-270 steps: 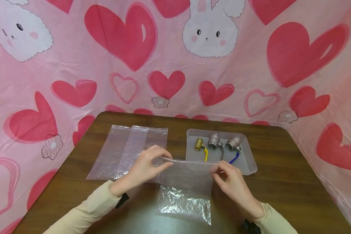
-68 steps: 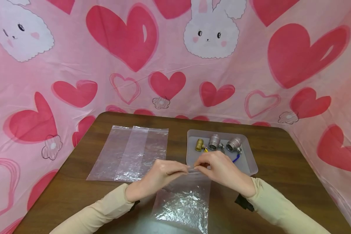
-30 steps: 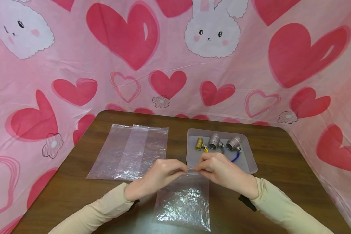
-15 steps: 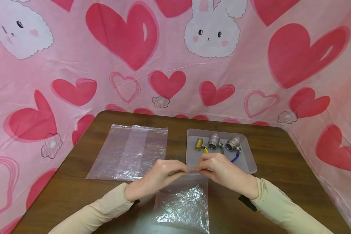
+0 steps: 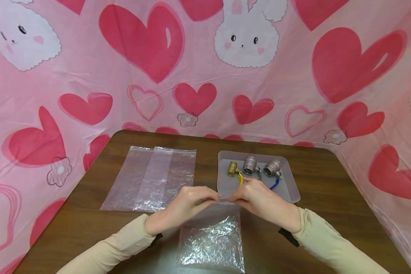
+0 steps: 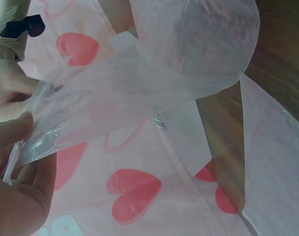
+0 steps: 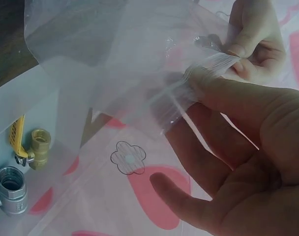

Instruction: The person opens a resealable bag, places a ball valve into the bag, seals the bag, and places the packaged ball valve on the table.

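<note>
Zip-lock bag (image 5: 210, 243), this side of the plastic tray (image 5: 285, 191), extends below left hand (image 5: 183, 205) and right hand (image 5: 263, 202), both pinching its top edge.

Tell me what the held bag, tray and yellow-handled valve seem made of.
Held bag: clear, glossy plastic film; it wrinkles and glints.
Tray: probably plastic, frosted; its walls look milky and translucent.
Yellow-handled valve: likely brass body, from its golden metallic sheen; handle perhaps coated metal.
</note>
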Demonstrator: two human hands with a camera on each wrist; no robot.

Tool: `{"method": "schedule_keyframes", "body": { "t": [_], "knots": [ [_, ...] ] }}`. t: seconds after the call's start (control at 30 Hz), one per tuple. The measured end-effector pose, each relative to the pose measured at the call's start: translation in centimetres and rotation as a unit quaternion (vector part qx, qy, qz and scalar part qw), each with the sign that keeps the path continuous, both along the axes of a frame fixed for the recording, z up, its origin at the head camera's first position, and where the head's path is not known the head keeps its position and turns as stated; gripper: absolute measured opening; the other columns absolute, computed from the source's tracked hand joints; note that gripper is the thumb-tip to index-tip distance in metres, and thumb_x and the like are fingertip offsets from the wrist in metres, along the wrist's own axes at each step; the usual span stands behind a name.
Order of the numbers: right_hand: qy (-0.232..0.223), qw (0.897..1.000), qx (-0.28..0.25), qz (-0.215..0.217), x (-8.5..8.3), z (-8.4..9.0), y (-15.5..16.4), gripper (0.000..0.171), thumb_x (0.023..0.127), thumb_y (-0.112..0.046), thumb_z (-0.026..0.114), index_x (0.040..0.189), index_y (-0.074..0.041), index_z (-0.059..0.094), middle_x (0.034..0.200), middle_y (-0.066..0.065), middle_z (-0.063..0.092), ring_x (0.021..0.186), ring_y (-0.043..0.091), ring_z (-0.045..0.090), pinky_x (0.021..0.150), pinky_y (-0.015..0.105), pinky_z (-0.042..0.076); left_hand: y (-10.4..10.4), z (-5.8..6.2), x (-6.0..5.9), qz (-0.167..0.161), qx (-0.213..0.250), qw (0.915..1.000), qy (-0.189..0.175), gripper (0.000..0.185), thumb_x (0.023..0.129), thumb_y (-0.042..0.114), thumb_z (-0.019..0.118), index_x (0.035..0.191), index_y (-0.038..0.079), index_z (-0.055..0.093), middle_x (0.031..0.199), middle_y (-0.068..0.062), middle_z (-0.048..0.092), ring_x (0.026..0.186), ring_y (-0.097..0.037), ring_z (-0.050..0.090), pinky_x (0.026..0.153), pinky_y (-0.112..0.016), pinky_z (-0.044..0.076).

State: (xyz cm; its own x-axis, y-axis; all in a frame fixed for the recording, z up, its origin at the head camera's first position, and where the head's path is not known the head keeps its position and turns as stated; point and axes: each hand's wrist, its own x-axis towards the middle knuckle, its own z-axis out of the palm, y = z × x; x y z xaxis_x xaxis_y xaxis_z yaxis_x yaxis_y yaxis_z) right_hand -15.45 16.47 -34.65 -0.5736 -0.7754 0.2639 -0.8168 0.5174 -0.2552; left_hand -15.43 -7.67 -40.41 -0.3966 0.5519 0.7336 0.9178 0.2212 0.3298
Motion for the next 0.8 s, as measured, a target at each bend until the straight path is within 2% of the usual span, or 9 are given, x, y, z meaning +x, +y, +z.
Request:
{"method": "schedule_keyframes", "body": {
  "t": [0.07,0.13,0.3,0.37,0.43,0.53,0.6,0.67,0.8],
  "knots": [
    [-0.01,1.0,0.006,-0.011,0.1,0.1,0.0,0.019,0.077,0.001,0.08,0.09,-0.014,0.081,0.081,-0.007,0.077,0.079,0.0,0.071,0.101,0.052,0.05,0.0,0.1,0.0,-0.001,-0.002,1.0,0.003,0.014,0.082,-0.001,0.075,0.093,0.008,0.073,0.095,-0.003,0.077,0.087,-0.011,0.073,0.082,-0.012,0.054],
    [-0.018,1.0,0.008,-0.018,0.2,0.1,0.0,0.02,0.075,0.0,0.082,0.09,-0.014,0.081,0.081,-0.006,0.077,0.078,0.001,0.071,0.102,0.054,0.049,-0.1,0.1,0.0,-0.003,-0.004,1.0,0.004,0.014,0.082,-0.001,0.075,0.093,0.007,0.073,0.095,-0.003,0.077,0.087,-0.011,0.073,0.082,-0.012,0.054],
    [-0.012,1.0,0.002,-0.019,0.2,0.3,0.0,0.024,0.074,0.002,0.082,0.094,-0.013,0.08,0.083,-0.004,0.076,0.078,0.005,0.07,0.082,0.032,0.059,-0.4,0.2,-0.1,0.0,-0.002,0.9999,-0.011,0.013,0.082,0.001,0.076,0.093,0.008,0.073,0.098,-0.004,0.077,0.09,-0.011,0.074,0.083,-0.013,0.055],
    [-0.006,1.0,0.001,-0.018,0.2,0.3,0.0,0.023,0.076,0.003,0.08,0.093,-0.013,0.08,0.083,-0.004,0.076,0.079,0.005,0.07,0.081,0.03,0.059,-0.6,0.2,-0.1,0.005,0.001,0.9997,-0.024,0.012,0.083,0.001,0.075,0.093,0.008,0.074,0.099,-0.004,0.078,0.091,-0.012,0.074,0.083,-0.013,0.055],
    [-0.006,1.0,0.0,-0.019,0.1,0.3,0.1,0.022,0.077,0.004,0.079,0.091,-0.013,0.08,0.083,-0.005,0.076,0.079,0.004,0.07,0.088,0.035,0.058,-0.8,0.2,-0.2,0.006,0.004,0.9995,-0.032,0.012,0.083,0.001,0.075,0.093,0.007,0.074,0.099,-0.006,0.078,0.091,-0.014,0.075,0.083,-0.013,0.055],
    [-0.01,1.0,0.003,-0.023,0.1,0.4,0.2,0.019,0.077,0.002,0.08,0.088,-0.014,0.08,0.081,-0.006,0.077,0.079,0.004,0.07,0.088,0.036,0.058,-1.0,0.2,-0.3,0.006,0.003,0.9995,-0.031,0.012,0.082,0.0,0.076,0.093,0.006,0.074,0.098,-0.007,0.078,0.089,-0.014,0.075,0.081,-0.013,0.056],
    [-0.014,1.0,0.002,-0.027,0.1,0.4,0.2,0.018,0.076,0.001,0.081,0.088,-0.012,0.08,0.081,-0.005,0.077,0.078,0.004,0.07,0.084,0.032,0.059,-1.1,0.2,-0.3,0.008,0.003,0.9996,-0.028,0.013,0.081,-0.001,0.076,0.093,0.005,0.074,0.098,-0.007,0.078,0.088,-0.014,0.075,0.08,-0.013,0.056],
    [-0.016,0.999,0.001,-0.032,0.2,0.4,0.1,0.017,0.075,0.0,0.082,0.088,-0.012,0.08,0.081,-0.004,0.077,0.078,0.005,0.07,0.086,0.033,0.059,-1.2,0.2,-0.2,0.011,0.001,0.9995,-0.031,0.014,0.081,0.0,0.077,0.093,0.006,0.074,0.099,-0.006,0.078,0.088,-0.014,0.075,0.08,-0.012,0.055],
    [-0.004,0.999,0.005,-0.041,0.4,0.5,0.1,0.02,0.072,-0.002,0.086,0.088,-0.01,0.08,0.082,-0.002,0.077,0.077,0.006,0.072,0.099,0.049,0.052,-1.2,0.3,-0.1,0.011,0.002,0.9992,-0.039,0.014,0.08,-0.001,0.077,0.092,0.005,0.074,0.099,-0.007,0.078,0.089,-0.015,0.075,0.082,-0.012,0.055]
  ]
}}
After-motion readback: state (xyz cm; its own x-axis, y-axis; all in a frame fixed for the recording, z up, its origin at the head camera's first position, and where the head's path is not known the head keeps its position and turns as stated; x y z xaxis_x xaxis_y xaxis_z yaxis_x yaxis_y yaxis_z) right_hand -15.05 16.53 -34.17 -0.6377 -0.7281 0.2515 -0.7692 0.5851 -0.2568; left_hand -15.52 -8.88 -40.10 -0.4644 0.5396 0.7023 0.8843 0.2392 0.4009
